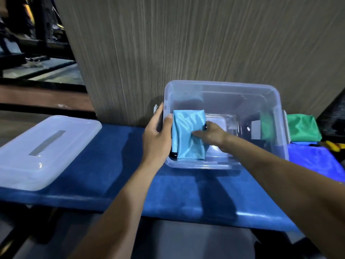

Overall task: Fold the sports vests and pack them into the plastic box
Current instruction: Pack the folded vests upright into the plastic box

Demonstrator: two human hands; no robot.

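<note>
A clear plastic box (224,85) stands on the blue-covered table against a wood-grain wall. Inside it, at the left end, lies a folded light-blue sports vest (186,139) with black trim. My left hand (156,133) grips the box's left wall, thumb inside against the vest and fingers outside. My right hand (211,134) reaches into the box and presses down on the vest with fairly straight fingers. A green vest (302,128) sits folded just outside the box's right end.
The box's translucent lid (44,150) lies on the table at the left. A bright blue cloth (313,159) and a yellow item (336,145) lie at the right edge. The blue table cover (130,184) ends in a front edge close to me.
</note>
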